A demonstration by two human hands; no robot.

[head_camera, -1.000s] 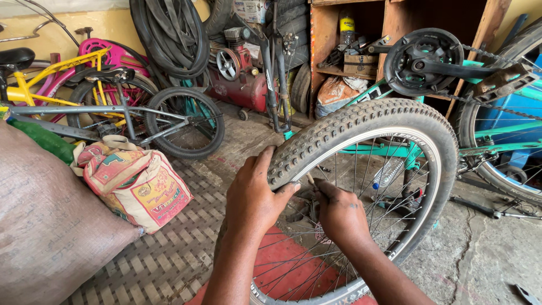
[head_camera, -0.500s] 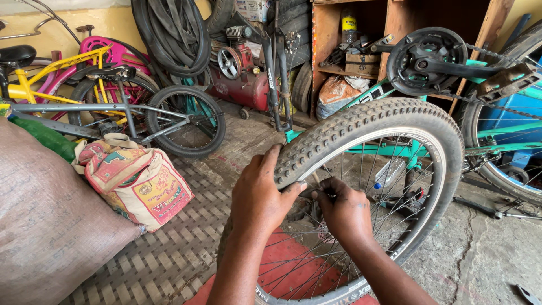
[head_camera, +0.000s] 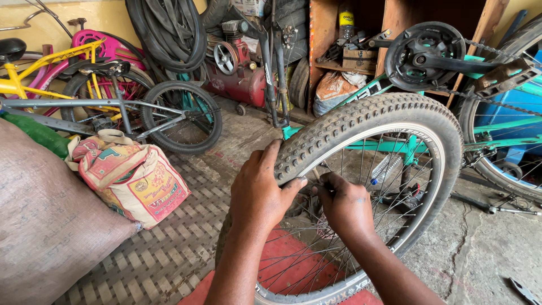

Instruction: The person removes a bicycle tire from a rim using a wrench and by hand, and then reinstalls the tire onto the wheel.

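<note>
Black knobby tyre [head_camera: 361,121] is gripped at its upper-left tread by the left hand [head_camera: 259,192], fingers wrapped over it. Right hand [head_camera: 345,206] is set inside the silver rim [head_camera: 389,135] among spokes, fingertips pressed together at the bead. Wheel is upright on concrete; printed sack [head_camera: 132,178] and small bicycle [head_camera: 141,107] lie left.

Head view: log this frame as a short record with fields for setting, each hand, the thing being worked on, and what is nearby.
setting: bicycle repair shop, cluttered floor
left hand: grips the knobby tyre from above, thumb near the rim
right hand: fingers tucked in at the rim, beside the left thumb
wheel: upright, spoked, tyre on
nearby: printed sack, small bicycle, red compressor, teal frame
</note>
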